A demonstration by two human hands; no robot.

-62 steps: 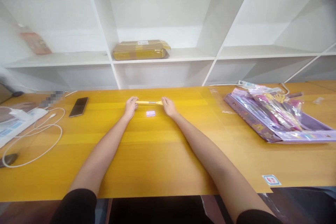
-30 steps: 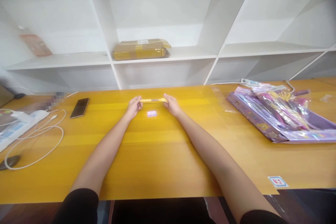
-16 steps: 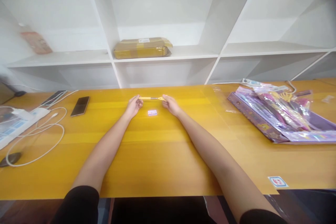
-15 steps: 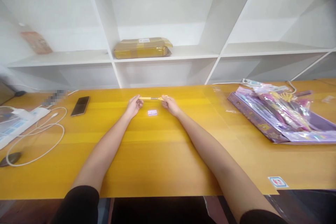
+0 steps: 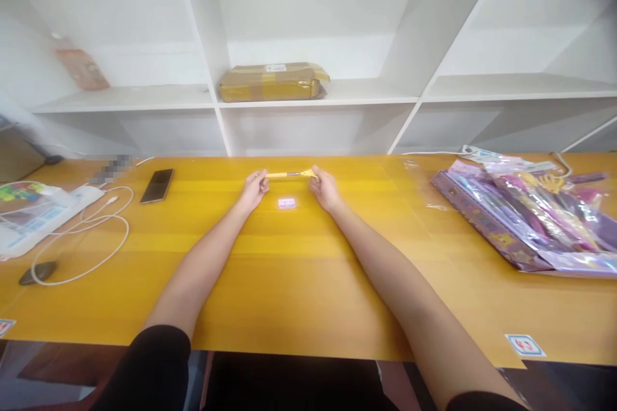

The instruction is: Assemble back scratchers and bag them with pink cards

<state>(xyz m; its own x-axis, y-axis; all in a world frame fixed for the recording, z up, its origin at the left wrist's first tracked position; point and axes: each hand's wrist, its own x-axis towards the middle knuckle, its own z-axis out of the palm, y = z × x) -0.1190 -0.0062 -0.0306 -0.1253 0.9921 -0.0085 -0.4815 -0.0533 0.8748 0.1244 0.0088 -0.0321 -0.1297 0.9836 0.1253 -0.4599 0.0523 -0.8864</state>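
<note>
A thin yellow stick with a short metallic section is stretched level between my two hands above the wooden table. My left hand pinches its left end. The yellow, wider right end is gripped by the fingers of my right hand. Just below the stick, a small pinkish-purple piece lies on the table between my hands; its print is too small to read.
A phone, white cable, power strip and dark mouse lie left. At right sits a purple box of plastic-wrapped items. White shelves behind hold a taped parcel and an orange-labelled bottle.
The view has shifted, so most things appear a little further right. Both hands still hold the stick, and its wider yellow right end shows more clearly beside my right hand.
</note>
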